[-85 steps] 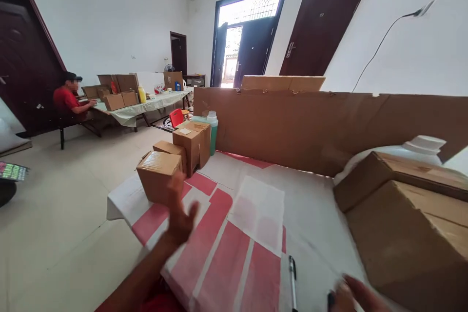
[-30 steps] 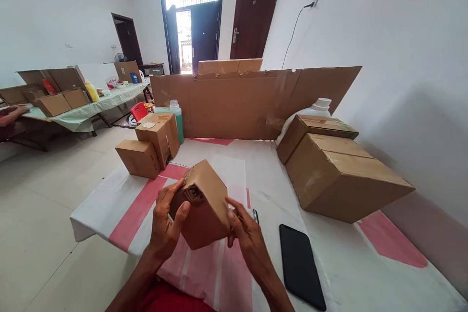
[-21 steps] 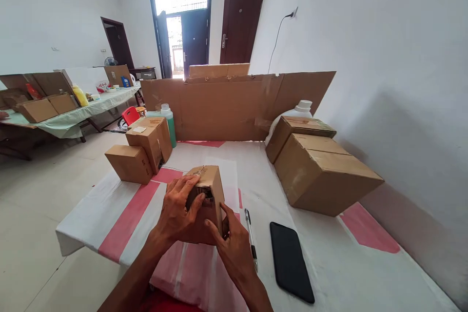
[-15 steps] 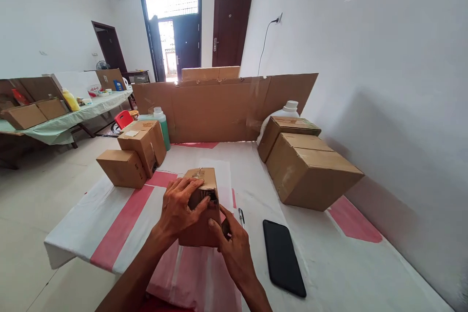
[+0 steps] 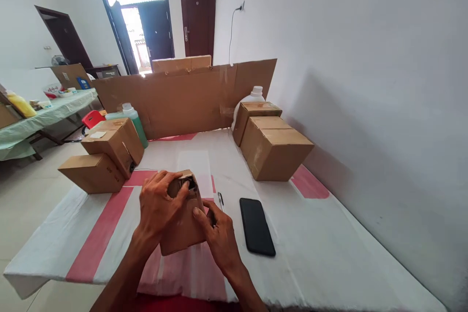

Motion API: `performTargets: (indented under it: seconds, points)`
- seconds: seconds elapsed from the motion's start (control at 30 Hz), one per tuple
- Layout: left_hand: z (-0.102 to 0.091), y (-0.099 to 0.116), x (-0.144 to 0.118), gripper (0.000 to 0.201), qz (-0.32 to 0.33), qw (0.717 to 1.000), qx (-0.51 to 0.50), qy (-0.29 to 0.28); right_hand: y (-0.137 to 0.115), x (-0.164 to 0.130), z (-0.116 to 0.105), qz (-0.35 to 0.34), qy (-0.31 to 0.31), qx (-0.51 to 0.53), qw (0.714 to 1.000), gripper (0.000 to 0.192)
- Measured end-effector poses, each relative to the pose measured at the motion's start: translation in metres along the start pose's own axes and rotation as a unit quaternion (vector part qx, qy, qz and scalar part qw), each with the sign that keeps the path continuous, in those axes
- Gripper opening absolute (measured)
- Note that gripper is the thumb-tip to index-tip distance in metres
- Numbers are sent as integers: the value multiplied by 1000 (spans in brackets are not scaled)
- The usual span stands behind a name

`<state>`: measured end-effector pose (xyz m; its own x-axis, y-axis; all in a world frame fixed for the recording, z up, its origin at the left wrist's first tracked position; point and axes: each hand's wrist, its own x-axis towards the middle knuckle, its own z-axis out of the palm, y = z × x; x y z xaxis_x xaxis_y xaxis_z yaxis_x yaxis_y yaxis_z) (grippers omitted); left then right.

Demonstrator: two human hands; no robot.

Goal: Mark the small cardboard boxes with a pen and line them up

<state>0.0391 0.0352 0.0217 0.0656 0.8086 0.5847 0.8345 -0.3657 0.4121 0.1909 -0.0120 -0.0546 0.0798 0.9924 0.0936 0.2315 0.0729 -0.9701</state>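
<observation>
Between my hands is a small brown cardboard box [image 5: 183, 231], tilted, with a dark opening at its top edge. My left hand [image 5: 159, 202] grips its upper left side, the thumb at the opening and the fingers over the far side. My right hand [image 5: 219, 231] clasps the right side, thumb on the near face and the other fingers curled, partly hidden. What lies inside the opening is too dark to make out. Just right of the box, a pen [image 5: 220, 199] lies on the cloth, and beyond it a black phone [image 5: 257, 226] lies flat.
A white and pink cloth [image 5: 310, 253] covers the table. Cardboard boxes stand at the left [image 5: 91, 173] and right [image 5: 278, 156]. Behind the left ones is a bottle of green liquid [image 5: 137, 126]; a white jug [image 5: 256, 93] is behind the right ones. A cardboard panel [image 5: 183, 102] closes the back.
The view has swung to the right. The box has tilted in my hands, its top leaning left and its opening turned more towards me. Both hands keep their hold.
</observation>
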Motion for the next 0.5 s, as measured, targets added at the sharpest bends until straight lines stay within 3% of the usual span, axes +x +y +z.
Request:
performTargets:
  seconds: [0.2,0.27,0.37,0.43,0.5]
  points:
    - [-2,-2,-6,21,15,999,28,16,8,-5,-8,-14,-33,11,999,66]
    - [-2,-5,-8,22,17,999,31,31,21,0,-14,24,-23,-87,996,66]
    - [-2,-6,-11,22,24,999,35,32,43,12,-22,130,10,-298,946,49]
    - [-2,-5,-12,22,28,998,47,28,56,21,-26,175,4,-344,922,34]
    - [-1,-4,-13,22,29,998,58,23,66,27,-28,189,-14,-339,922,20]
